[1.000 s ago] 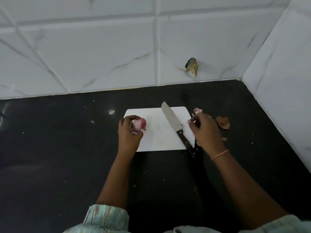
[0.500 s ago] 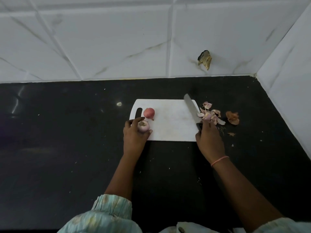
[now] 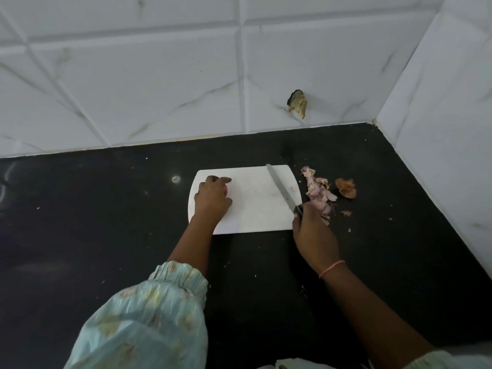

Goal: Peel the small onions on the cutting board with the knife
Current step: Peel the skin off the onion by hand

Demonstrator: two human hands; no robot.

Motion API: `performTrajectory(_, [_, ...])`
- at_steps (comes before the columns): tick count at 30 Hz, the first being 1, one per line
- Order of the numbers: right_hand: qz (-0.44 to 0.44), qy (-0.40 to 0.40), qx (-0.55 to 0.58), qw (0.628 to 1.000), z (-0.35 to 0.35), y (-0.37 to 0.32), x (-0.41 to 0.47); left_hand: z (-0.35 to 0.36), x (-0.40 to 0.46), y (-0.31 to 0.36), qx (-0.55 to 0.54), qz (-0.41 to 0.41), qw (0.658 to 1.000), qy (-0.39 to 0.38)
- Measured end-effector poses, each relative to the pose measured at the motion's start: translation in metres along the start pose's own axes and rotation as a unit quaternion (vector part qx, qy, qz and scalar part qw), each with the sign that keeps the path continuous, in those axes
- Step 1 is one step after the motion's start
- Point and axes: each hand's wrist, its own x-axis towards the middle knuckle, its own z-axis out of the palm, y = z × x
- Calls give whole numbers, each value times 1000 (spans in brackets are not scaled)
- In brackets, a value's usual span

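1. Left hand point(image 3: 213, 198) is resting on the cutting board's point(image 3: 255, 209) left end, fingers curling over what is probably a small onion point(image 3: 226, 191); round, slippery, best pinched at its ends.
2. Right hand point(image 3: 314, 233) is clamping the knife point(image 3: 283, 191) handle, blade lying across the board.
3. Peelings point(image 3: 319, 193) are lying on the bench point(image 3: 106, 209).

Black glossy surface point(image 3: 80, 235), speckled with pale crumbs. White marble-veined tile wall point(image 3: 159, 89) behind, second tiled wall point(image 3: 447, 129) at right forming corner. Brownish chip or stuck scrap point(image 3: 296, 103) on back wall, hard to tell.
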Motion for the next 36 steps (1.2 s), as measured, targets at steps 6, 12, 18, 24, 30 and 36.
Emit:
performTrajectory(6, [75, 43, 98, 991, -26, 19, 16, 0, 10, 16, -140, 42, 987, 65])
performTrajectory(12, [30, 13, 247, 968, -5, -12, 15, 40, -9, 54, -294, 103, 947, 81])
performTrajectory(18, [24, -32, 229, 973, 12, -13, 15, 63, -15, 49, -247, 115, 960, 60])
performTrajectory(24, [37, -30, 233, 971, 12, -13, 24, 64, -18, 29, -255, 176, 950, 43])
performTrajectory(30, [30, -12, 215, 976, 9, -18, 26, 64, -9, 36, -347, 89, 930, 84])
performTrajectory(36, [37, -42, 166, 985, 6, -18, 29, 69, -8, 31, -367, 72, 921, 110])
